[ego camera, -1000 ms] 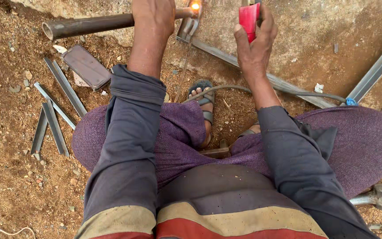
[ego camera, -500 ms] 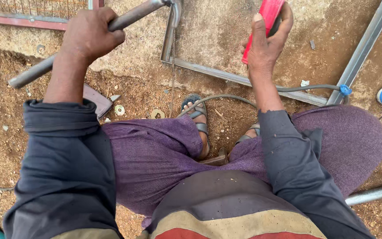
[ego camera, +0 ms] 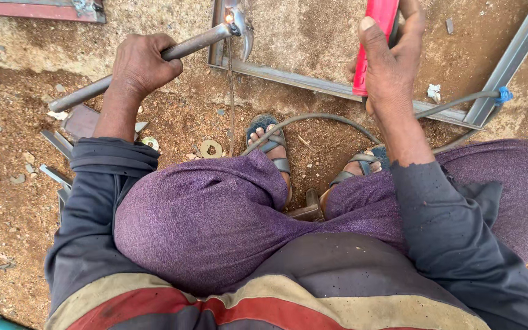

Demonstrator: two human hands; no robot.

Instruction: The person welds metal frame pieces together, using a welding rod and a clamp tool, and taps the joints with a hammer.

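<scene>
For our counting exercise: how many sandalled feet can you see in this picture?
2. The left foot is on the dirt at centre, beside the purple-clad knee; the right foot is just right of it, partly hidden under the right forearm.

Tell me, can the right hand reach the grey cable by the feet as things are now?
Probably not at once: the right hand is full, gripping a red tool. The cable itself lies uncovered below it.

Dark sleeves [ego camera: 102,201]; purple trousers [ego camera: 209,220]; sandals [ego camera: 273,143]

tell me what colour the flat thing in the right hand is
Bright red, seen in the head view: the flat object gripped by the right hand.
</scene>
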